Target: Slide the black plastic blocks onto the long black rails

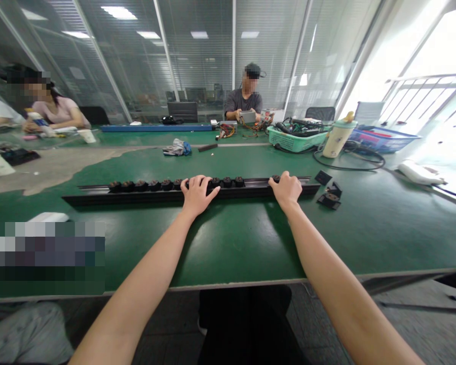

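Fingers curl over black rail; round knobs line it.

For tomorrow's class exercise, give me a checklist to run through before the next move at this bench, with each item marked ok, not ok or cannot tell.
1. Left hand on the black rail, fingers curled over it: ok.
2. Right hand on the rail, towards its right end: ok.
3. Round black fittings lined up along the rail: ok.
4. Fittings fastened to the rail: cannot tell.
5. Black brackets lying off the rail on the green mat: ok.
6. Co-worker's hands away from the rail, at the far side: ok.
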A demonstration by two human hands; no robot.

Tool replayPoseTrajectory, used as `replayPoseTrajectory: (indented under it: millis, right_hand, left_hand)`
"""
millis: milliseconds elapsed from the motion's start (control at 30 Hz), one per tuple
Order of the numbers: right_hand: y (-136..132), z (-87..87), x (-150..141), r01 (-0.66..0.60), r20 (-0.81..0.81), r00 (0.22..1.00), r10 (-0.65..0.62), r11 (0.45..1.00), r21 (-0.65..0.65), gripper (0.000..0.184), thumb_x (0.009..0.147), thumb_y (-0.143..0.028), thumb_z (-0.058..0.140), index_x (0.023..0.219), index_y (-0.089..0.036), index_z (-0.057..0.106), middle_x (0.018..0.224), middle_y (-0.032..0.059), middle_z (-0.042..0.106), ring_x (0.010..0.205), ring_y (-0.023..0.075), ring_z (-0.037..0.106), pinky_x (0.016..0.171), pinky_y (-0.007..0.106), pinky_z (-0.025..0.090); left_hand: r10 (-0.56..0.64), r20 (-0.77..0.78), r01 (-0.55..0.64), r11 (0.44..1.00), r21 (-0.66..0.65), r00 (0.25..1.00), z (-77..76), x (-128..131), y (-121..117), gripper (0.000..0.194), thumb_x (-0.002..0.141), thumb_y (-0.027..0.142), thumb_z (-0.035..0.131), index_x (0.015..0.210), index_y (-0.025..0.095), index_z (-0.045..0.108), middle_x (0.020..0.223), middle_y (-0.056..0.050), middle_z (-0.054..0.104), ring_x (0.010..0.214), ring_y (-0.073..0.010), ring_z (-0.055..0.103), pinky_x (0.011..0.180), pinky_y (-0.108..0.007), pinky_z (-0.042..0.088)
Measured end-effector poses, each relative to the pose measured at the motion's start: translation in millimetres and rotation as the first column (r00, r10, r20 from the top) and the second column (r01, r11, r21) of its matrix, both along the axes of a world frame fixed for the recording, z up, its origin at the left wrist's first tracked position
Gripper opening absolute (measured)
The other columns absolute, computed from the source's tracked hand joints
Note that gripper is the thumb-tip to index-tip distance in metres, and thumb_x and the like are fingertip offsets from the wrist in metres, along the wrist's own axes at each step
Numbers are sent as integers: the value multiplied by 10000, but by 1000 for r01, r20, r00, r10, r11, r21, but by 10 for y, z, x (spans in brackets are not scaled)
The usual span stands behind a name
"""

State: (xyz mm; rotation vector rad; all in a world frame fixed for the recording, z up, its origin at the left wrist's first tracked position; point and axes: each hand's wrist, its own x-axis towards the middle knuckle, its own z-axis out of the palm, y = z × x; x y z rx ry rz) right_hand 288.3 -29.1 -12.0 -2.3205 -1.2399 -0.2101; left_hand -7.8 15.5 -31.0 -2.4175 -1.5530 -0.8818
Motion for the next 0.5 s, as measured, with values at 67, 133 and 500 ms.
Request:
replayPoseTrajectory:
  millis: [67, 133, 500]
  right_hand:
    - [0, -2, 1, 3, -1, 1000, -3, 1000, -1, 410, 973, -452, 603, 1159, -90, 657, 1110, 247, 722, 1103, 337, 674, 946, 397, 470]
    - [0, -6, 3, 5, -1, 1000, -5, 1000, 4, 413, 972, -450, 604, 1159, -85, 656, 1110, 248, 720, 1103, 340, 673, 949, 399, 468]
    - [-2, -3, 23, 13, -19, 1000, -13, 1000, 12, 414, 964, -449, 607, 1158, -86, 660, 1108, 255, 720, 1111, 356, 670, 939, 408, 470]
  left_hand:
    - [3, -2, -3, 1000, 6, 1000, -4, 3, 1, 457, 1022, 556, 467, 1334, 278, 654, 1382, -122, 619, 1361, -327, 476, 1236, -574, 178]
    - [5, -1, -5, 1000, 14, 1000, -8, 5, 2, 456, 1023, 555, 471, 1330, 272, 654, 1381, -120, 623, 1360, -324, 479, 1234, -571, 180]
    - [7, -10, -7, 1000, 22, 1000, -14, -4, 14, 453, 1027, 568, 471, 1314, 267, 651, 1381, -121, 631, 1360, -318, 486, 1222, -575, 193]
